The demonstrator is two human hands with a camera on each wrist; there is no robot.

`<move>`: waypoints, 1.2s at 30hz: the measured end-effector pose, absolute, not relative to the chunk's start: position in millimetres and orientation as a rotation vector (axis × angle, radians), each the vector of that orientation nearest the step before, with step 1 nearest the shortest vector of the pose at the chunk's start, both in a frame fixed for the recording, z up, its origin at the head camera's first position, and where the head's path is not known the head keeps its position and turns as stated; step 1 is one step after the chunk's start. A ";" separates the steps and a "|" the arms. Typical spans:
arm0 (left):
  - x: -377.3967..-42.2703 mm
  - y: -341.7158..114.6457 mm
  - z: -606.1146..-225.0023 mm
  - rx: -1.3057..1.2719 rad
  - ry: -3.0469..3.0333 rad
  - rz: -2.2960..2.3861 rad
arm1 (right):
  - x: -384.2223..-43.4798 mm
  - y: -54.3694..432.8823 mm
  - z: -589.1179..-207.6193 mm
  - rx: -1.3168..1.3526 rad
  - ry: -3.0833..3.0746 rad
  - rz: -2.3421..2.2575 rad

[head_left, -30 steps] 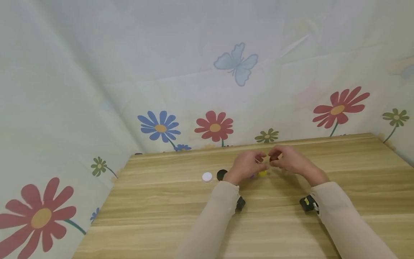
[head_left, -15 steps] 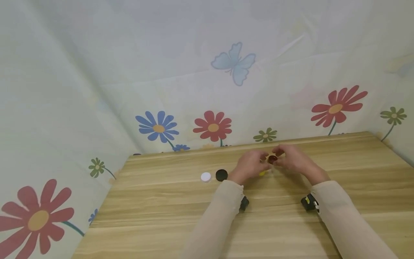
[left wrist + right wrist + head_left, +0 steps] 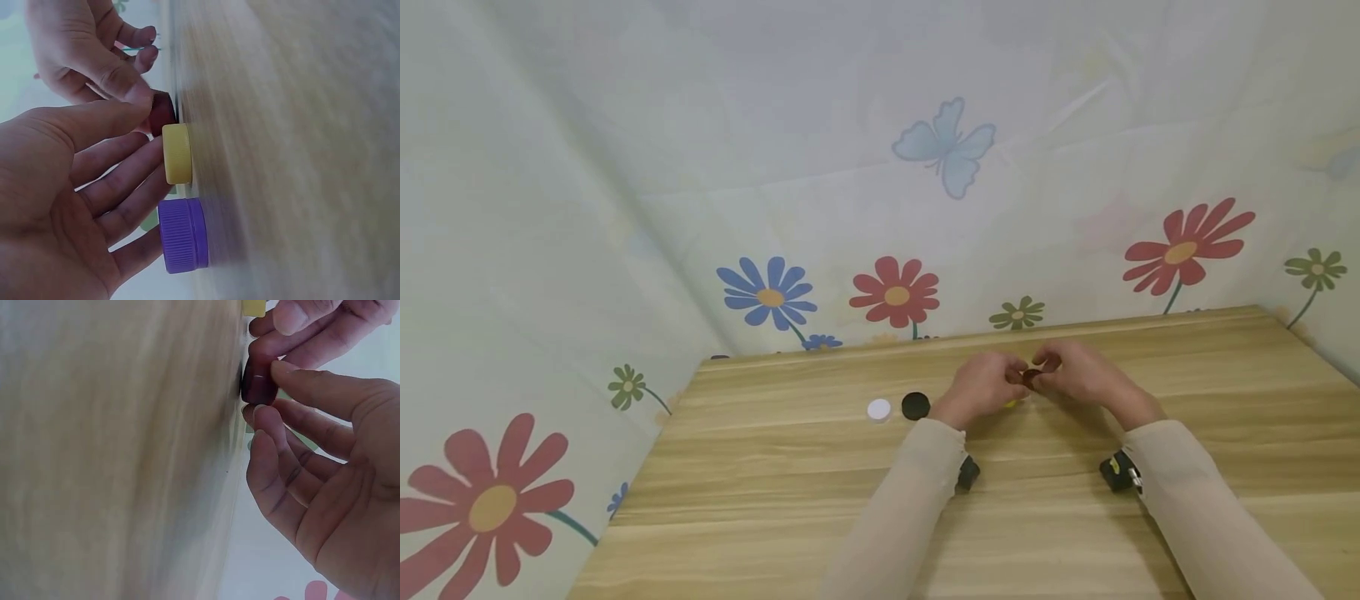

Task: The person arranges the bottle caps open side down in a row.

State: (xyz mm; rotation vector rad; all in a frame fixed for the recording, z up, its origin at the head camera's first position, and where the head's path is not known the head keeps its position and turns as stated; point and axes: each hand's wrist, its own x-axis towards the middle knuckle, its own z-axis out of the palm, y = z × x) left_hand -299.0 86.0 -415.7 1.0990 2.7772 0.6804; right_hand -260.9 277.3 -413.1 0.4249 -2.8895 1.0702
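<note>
A dark red bottle cap [image 3: 259, 381] stands on the wooden table between my two hands. My right hand [image 3: 1086, 379] pinches it, its thumb on the upper part and a forefinger at the side. From the other side my left hand [image 3: 985, 383] has its curled fingers and thumb around the cap; its exact contact is partly hidden. In the left wrist view a yellow cap [image 3: 177, 154] and a ribbed purple cap [image 3: 182, 235] stand in a row with the red one, close to the left fingers. The left hand mostly covers these two in the head view.
Left of the hands, a black cap [image 3: 916, 406] and a white cap [image 3: 879, 410] lie on the wooden table [image 3: 760, 483]. A flower-printed cloth [image 3: 820, 208] hangs behind the table's far edge. Dark wrist devices sit under both cuffs.
Both hands have come closer together around the red cap. Half a second ago it showed more plainly between them; now the fingers cover more of it. The black and white caps stay put.
</note>
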 end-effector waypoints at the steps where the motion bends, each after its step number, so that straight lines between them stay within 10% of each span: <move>1: -299.1 85.6 -415.4 1.106 2.779 0.684 | -261.1 277.3 -412.6 0.416 -2.895 1.068; 36: -296.2 81.0 -413.1 0.961 2.879 0.854 | -254.0 268.7 -399.6 0.330 -2.881 1.243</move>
